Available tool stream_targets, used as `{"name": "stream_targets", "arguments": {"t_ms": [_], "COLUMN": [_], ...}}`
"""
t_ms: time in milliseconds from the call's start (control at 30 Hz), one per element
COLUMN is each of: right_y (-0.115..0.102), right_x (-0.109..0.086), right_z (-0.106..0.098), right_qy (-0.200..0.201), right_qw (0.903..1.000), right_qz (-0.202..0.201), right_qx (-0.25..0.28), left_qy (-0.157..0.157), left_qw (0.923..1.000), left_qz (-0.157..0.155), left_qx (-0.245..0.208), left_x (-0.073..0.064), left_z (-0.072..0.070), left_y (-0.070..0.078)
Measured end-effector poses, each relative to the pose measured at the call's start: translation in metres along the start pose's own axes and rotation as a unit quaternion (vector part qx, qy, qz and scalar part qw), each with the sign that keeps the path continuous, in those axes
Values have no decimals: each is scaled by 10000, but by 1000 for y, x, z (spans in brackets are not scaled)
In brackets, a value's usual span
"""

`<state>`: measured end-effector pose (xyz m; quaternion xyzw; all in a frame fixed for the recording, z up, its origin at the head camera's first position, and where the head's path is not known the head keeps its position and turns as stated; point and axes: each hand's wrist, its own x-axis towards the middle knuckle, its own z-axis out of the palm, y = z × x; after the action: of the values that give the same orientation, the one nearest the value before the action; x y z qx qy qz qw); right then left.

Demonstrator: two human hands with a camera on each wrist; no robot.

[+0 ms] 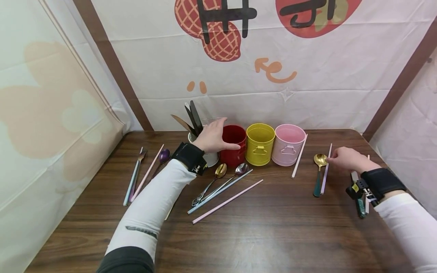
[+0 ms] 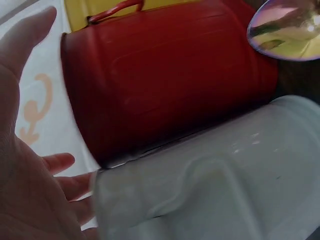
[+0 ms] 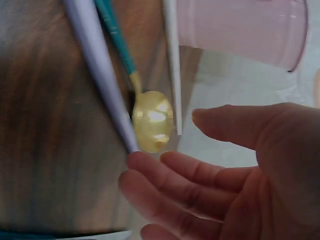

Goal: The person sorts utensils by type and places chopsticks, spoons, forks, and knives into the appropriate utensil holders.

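My left hand [image 1: 214,137] is over the white cup [image 1: 212,158] and the red cup [image 1: 235,156], thumb spread toward the red one. In the left wrist view its fingers extend past the white cup's [image 2: 220,195] rim and grip nothing. My right hand [image 1: 349,159] hovers by a gold spoon with a teal handle [image 1: 320,160] and a lilac chopstick [image 1: 325,176]. In the right wrist view the thumb stands apart from the fingers [image 3: 190,185], which reach toward the spoon's bowl [image 3: 152,125]. Fingertips appear near the chopstick's end; contact is unclear.
A yellow cup [image 1: 259,151] and a pink cup [image 1: 287,153] continue the row. Knives [image 1: 195,117] stand in the white cup. A white chopstick [image 1: 299,157] lies beside the pink cup. Spoons [image 1: 220,171] and chopsticks [image 1: 228,201] lie mid-table, with more cutlery at both sides.
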<state>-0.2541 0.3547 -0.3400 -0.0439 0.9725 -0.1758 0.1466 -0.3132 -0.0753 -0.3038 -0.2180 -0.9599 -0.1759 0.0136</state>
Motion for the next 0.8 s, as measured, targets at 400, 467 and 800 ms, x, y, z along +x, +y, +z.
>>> {"name": "stream_targets", "arguments": {"t_ms": [400, 467, 800], "right_y": [5, 6, 10], "right_x": [10, 11, 18], "right_z": [17, 19, 26], "right_qy": [-649, -642, -475], "right_qw": [9963, 9960, 9968], "right_qz": [470, 526, 557], "right_qx": [309, 318, 335], "left_qy": [340, 364, 425], "left_qw": [9989, 9987, 9973], "left_qz": [-248, -283, -417], "left_qx": [-200, -237, -423], "left_x": [-3, -2, -2], "left_z": [21, 22, 22], "left_y": [-8, -8, -11]}}
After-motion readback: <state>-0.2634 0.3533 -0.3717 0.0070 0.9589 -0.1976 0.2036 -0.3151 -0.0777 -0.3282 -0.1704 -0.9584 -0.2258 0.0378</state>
